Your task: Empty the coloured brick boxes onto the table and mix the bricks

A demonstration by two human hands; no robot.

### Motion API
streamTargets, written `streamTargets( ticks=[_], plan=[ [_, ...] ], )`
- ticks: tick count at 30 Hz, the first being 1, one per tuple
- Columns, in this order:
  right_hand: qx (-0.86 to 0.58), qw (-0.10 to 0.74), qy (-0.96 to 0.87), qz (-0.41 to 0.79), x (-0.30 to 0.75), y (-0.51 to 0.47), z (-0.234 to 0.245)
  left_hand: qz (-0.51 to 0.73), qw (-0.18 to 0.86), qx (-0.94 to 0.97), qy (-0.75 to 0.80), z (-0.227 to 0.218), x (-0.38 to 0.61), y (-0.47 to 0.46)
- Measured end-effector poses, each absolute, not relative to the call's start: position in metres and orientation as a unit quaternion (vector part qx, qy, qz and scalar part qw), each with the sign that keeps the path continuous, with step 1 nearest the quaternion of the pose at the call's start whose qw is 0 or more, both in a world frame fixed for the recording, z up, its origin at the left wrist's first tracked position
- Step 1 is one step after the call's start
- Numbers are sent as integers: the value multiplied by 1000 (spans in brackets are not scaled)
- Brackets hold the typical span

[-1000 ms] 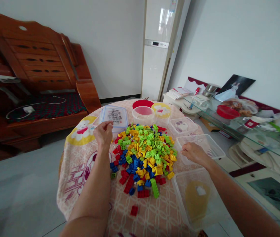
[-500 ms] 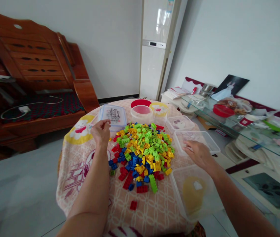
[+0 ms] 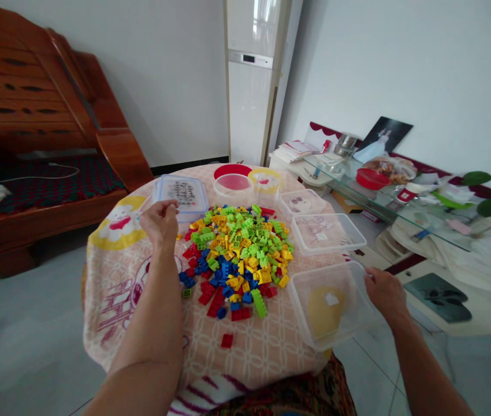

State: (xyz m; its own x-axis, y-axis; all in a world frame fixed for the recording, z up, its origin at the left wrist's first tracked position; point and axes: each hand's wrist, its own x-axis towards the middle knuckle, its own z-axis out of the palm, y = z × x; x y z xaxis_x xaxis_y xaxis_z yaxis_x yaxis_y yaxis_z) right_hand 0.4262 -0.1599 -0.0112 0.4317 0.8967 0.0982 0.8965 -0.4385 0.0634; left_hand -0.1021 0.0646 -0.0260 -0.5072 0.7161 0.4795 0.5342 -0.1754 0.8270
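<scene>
My right hand (image 3: pixel 387 294) is closed on the right rim of the nearest clear plastic container (image 3: pixel 301 315), its thumb and fingers at the upper right corner. On the left, my left hand (image 3: pixel 162 222) hovers with fingers pinched together, in front of a blue-rimmed lidded box (image 3: pixel 185 193); what is between the fingertips, if anything, is hidden. Between the hands lies a heap of toy building bricks (image 3: pixel 239 248) in green, yellow, blue and red. A lone red brick (image 3: pixel 227 340) rests on the cloth in front of the heap.
Behind the heap stand a round clear tub (image 3: pixel 233 195), a red lid (image 3: pixel 232 170) and a clear cup-like container (image 3: pixel 268 190). Two more clear trays, one a larger rectangular tray (image 3: pixel 328 250), line the right side. A patterned cloth (image 3: pixel 267 352) covers the round table. A cluttered glass shelf (image 3: pixel 384 205) stands beyond.
My right hand has moved from over the middle tray toward me and right, onto the nearest container's rim. My left hand stays pinched by the lidded box. The view has shifted slightly.
</scene>
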Motion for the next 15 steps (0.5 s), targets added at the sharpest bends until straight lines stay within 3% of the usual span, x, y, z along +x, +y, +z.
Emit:
streamTargets(
  ticks=[15],
  plan=[
    [880,-35,471,60,453,-123,-13,627,105,464,617,-22,-102,63]
  ],
)
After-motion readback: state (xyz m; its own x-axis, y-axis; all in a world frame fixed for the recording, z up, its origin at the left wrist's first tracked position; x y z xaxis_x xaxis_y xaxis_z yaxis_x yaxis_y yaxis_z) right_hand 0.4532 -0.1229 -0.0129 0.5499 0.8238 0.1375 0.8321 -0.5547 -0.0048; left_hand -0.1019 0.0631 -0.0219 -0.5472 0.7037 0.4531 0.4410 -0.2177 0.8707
